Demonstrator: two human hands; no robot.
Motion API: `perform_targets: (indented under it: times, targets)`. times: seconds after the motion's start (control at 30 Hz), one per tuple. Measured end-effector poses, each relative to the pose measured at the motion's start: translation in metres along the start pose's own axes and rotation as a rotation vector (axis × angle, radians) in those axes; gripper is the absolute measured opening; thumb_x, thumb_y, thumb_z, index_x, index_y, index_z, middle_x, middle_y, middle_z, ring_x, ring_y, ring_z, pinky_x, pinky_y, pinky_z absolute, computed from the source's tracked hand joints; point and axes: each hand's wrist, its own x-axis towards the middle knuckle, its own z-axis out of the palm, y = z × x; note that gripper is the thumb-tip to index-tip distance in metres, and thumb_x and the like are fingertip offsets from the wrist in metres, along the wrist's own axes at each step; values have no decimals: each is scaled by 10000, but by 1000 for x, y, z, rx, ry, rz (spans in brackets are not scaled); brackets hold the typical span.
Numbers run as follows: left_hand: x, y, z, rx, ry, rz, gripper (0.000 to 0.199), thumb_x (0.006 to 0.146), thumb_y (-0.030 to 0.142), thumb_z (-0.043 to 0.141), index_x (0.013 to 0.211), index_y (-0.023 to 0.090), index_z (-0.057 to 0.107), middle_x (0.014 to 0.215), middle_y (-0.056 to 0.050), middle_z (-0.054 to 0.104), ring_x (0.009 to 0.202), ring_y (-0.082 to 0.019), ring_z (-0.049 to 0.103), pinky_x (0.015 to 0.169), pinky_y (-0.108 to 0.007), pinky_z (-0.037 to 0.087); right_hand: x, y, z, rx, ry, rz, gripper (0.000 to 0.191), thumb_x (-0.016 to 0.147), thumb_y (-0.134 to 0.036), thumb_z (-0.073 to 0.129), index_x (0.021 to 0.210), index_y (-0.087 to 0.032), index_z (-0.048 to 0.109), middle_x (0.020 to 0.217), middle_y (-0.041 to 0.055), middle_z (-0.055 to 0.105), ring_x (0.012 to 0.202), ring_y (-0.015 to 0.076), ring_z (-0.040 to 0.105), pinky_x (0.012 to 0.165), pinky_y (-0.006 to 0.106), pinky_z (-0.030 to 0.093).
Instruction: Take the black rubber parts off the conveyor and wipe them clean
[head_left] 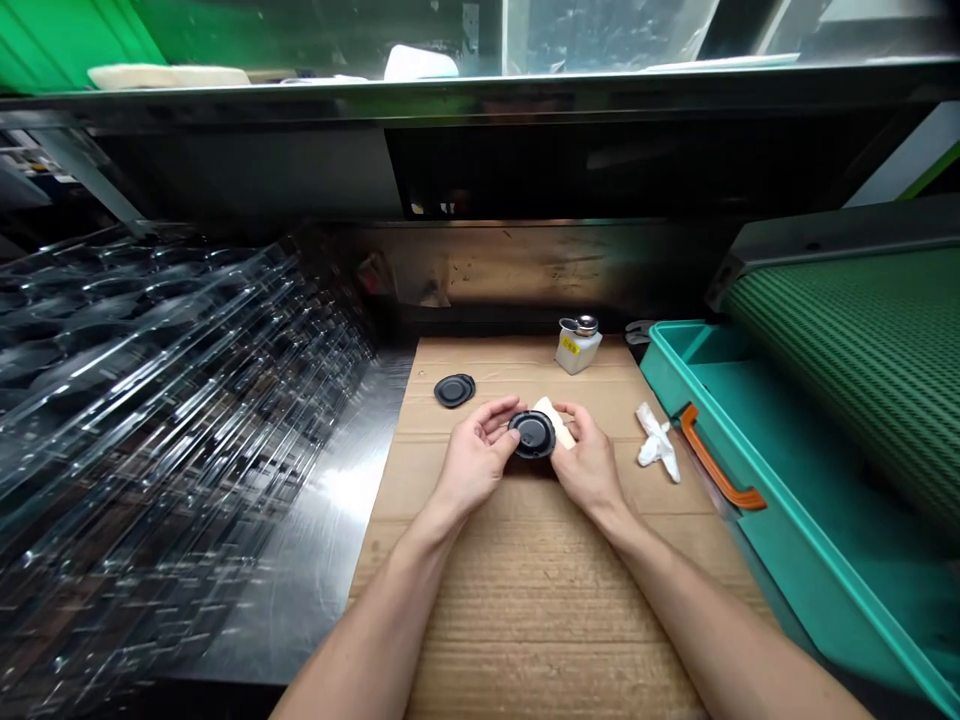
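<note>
Left hand [478, 446] pinches a black plastic disc [532, 436] that a slackened hold could drop, right hand [589, 462] gripping a white pad [556, 420] at its two o'clock.

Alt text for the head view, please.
A left hand holds a round black part over cardboard, a right hand a cream pad at its edge. Beyond are a similar black piece and a yellow-labelled bottle; a crumpled white wad lies beside a teal bin.

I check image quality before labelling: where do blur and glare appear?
Head view: the stacked clear plastic trays at left streak with blur; the silver metal tabletop beside them shows bright glare; the round black plastic part between left hand and right hand looks comparatively sharp.
</note>
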Motion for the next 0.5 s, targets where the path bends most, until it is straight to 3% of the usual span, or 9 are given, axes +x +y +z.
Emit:
perform_targets:
  times: [0.17,0.27,0.4,0.5]
  targets:
    - [4,0,-4,-60,144,74,470,689,137,767,1126,126,595,1231,-159,649,1119,-247,629,1044,-447,452,4,-3,1,243,20,102,480,806,-460,668,1168,-174,535,821,53,688,696,170,624,608,257,475]
    - [5,-2,-5,-57,191,81,456,681,143,772,1101,120,596,1223,-166,648,1124,-247,626,1044,-447,452,0,-12,2,357,45,89,502,805,-480,677,1184,-196,513,818,45,690,690,167,626,610,259,482]
    - [5,-6,-5,-85,137,66,463,679,141,766,1106,132,588,1220,-159,651,1144,-247,616,1045,-449,449,-4,-15,3,234,-39,11,489,804,-494,670,1184,-213,544,808,29,683,679,167,616,603,266,481]
    - [8,-11,-9,-23,109,67,451,703,139,734,1126,140,578,1215,-150,656,1141,-237,617,1038,-437,453,3,-6,-3,22,77,3,473,817,-522,634,1165,-206,582,729,13,658,622,159,582,570,264,445]
